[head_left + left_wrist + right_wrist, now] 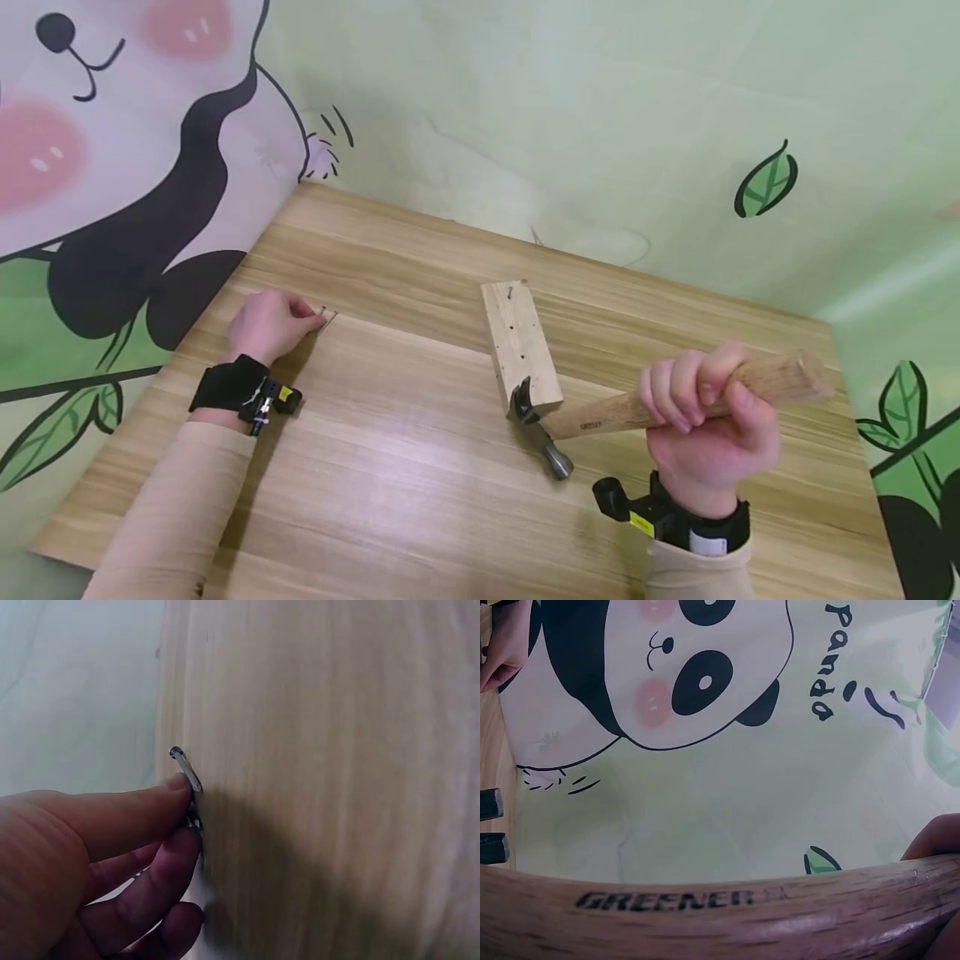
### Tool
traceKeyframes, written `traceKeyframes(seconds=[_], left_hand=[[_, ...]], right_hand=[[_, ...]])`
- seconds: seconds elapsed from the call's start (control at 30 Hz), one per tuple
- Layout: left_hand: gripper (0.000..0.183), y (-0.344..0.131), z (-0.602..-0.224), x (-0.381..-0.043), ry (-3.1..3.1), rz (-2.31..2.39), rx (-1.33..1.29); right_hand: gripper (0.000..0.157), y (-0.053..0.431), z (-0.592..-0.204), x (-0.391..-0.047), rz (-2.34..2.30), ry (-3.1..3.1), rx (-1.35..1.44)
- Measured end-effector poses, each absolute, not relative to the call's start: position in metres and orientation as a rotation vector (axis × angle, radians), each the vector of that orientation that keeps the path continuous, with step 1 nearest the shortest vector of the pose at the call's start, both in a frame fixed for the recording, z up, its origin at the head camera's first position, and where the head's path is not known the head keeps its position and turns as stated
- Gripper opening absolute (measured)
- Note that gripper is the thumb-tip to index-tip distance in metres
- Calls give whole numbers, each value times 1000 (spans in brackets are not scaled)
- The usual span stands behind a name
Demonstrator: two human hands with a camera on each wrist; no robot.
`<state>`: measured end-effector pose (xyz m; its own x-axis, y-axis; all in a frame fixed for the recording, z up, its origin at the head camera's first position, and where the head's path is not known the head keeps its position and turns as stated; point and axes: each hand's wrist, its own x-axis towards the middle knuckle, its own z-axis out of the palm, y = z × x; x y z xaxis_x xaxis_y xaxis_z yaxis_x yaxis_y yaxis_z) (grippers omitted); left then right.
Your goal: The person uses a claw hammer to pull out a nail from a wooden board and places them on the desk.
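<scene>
the left hand (273, 323) pinches at least one thin silvery metal nail (187, 771) at the left of the pale wood-grain table (375, 467) (fingertips obscure its lower end). the right hand (708, 412) grips a wooden-handled, dark steel claw hammer (600, 416), whose claw covers part of a pale rectangular wooden block (521, 342). only the right wrist view makes the handle's "greener" lettering legible.

Two hands (273, 325) (705, 442), one hammer (600, 417), one wooden block (534, 371), one table (390, 500) and at least two nails (510, 292) are seen.
</scene>
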<state>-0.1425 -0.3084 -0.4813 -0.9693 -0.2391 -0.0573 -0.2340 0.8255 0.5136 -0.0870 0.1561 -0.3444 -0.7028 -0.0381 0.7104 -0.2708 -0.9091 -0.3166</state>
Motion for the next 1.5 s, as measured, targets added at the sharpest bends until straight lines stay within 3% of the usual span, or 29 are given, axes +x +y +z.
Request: traceKeyframes(seconds=[1.1, 1.3, 1.5], left_hand=[[27, -315, -483, -140, -2962, -919, 369], [39, -315, -479, -139, -2962, -907, 384], [58, -294, -465, -146, -2845, -992, 360]], right_hand=[[21, 152, -347, -85, 2690, -670, 1194], [22, 153, -346, -85, 2685, -704, 1155], [25, 152, -334, -91, 2677, -919, 858]])
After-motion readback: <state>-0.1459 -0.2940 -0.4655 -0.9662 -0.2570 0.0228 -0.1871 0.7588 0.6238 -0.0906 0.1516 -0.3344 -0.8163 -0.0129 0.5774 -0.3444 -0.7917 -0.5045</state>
